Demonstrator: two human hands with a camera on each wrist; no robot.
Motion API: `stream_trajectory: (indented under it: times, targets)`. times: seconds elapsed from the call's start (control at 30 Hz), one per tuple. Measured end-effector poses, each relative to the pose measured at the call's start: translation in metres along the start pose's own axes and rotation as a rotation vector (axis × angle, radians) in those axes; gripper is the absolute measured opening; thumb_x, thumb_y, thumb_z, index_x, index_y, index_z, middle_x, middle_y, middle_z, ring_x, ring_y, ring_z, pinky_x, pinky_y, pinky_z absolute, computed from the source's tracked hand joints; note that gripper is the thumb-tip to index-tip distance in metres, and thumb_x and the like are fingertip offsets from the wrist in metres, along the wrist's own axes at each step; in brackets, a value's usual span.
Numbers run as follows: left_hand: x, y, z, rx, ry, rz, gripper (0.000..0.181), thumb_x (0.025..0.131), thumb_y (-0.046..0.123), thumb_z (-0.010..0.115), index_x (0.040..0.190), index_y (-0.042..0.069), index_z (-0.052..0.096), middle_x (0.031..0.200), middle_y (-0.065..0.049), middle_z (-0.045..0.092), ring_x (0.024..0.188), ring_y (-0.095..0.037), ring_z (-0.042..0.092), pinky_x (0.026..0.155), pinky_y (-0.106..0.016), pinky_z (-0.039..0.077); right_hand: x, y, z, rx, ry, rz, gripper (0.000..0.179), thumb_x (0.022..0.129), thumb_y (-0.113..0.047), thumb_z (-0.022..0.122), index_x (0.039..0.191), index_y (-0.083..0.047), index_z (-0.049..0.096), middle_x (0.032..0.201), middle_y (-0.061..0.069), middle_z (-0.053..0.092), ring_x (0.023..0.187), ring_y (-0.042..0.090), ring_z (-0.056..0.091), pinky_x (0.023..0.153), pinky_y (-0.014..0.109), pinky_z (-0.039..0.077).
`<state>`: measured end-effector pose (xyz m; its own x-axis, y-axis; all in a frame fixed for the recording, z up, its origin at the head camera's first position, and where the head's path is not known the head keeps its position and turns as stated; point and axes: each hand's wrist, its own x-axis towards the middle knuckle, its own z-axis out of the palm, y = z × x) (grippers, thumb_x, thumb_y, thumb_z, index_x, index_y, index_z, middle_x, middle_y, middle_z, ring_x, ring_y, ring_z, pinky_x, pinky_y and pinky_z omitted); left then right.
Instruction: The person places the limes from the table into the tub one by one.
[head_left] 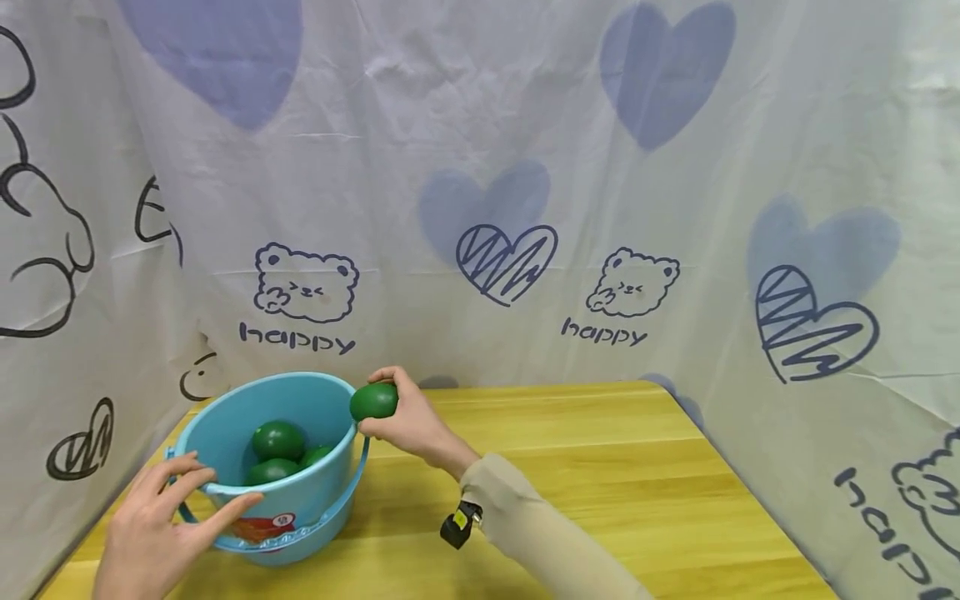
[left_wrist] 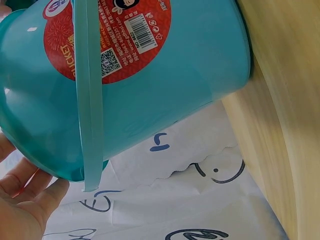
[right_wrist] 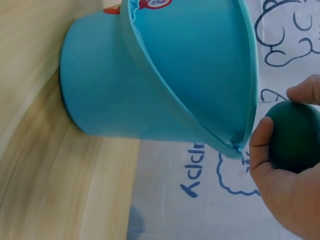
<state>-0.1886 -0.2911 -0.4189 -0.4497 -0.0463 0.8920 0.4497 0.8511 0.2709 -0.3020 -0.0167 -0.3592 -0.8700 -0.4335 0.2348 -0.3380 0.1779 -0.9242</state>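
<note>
A light blue bucket (head_left: 330,492) stands on the table at the left, with several dark green egg-shaped fruits (head_left: 277,440) inside. My left hand (head_left: 153,517) grips its near-left rim, fingertips at the edge and thumb along the outside. In the left wrist view those fingers (left_wrist: 52,195) are at the rim, beside the hanging handle (left_wrist: 89,100). With fingers and thumb, my right hand (head_left: 408,421) holds another dark green egg-shaped fruit (head_left: 373,401) at the bucket's right rim, level with the edge. The right wrist view shows this fruit (right_wrist: 295,135) just outside the bucket mouth.
The wooden table (head_left: 585,475) stretches to the right of the bucket. White cloth (head_left: 480,125) printed with hearts and bears hangs behind and on both sides. A small black device (head_left: 459,527) is strapped at the right wrist. A red label (left_wrist: 135,40) marks the bucket's side.
</note>
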Motion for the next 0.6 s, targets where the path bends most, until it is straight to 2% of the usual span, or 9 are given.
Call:
stream_trajectory:
  times: [0.2, 0.37, 0.6]
  targets:
    - [0.001, 0.003, 0.001, 0.011, -0.024, -0.036, 0.062, 0.04, 0.032, 0.097, 0.086, 0.001, 0.071, 0.101, -0.016, 0.064, 0.099, -0.031, 0.053, 0.093, 0.002, 0.02, 0.006, -0.002, 0.005, -0.04, 0.0, -0.007, 0.055, 0.078, -0.012, 0.077, 0.126, -0.021, 0.051, 0.117, 0.003, 0.056, 0.093, 0.016, 0.058, 0.075, 0.029, 0.053]
    - [0.0, 0.004, -0.001, 0.014, -0.033, -0.039, 0.061, 0.039, 0.029, 0.097, 0.085, 0.0, 0.07, 0.1, -0.016, 0.063, 0.098, -0.032, 0.054, 0.094, 0.003, 0.019, 0.011, -0.006, 0.008, -0.089, 0.002, -0.003, 0.053, 0.078, -0.018, 0.081, 0.125, -0.027, 0.057, 0.116, -0.001, 0.059, 0.092, 0.013, 0.059, 0.075, 0.028, 0.054]
    - [0.0, 0.004, -0.002, 0.02, -0.031, -0.036, 0.062, 0.04, 0.031, 0.097, 0.087, 0.0, 0.071, 0.099, -0.016, 0.063, 0.099, -0.033, 0.054, 0.094, 0.004, 0.018, 0.018, -0.014, 0.013, -0.144, 0.017, 0.009, 0.056, 0.079, -0.022, 0.082, 0.129, -0.027, 0.058, 0.117, -0.001, 0.061, 0.091, 0.012, 0.059, 0.074, 0.027, 0.054]
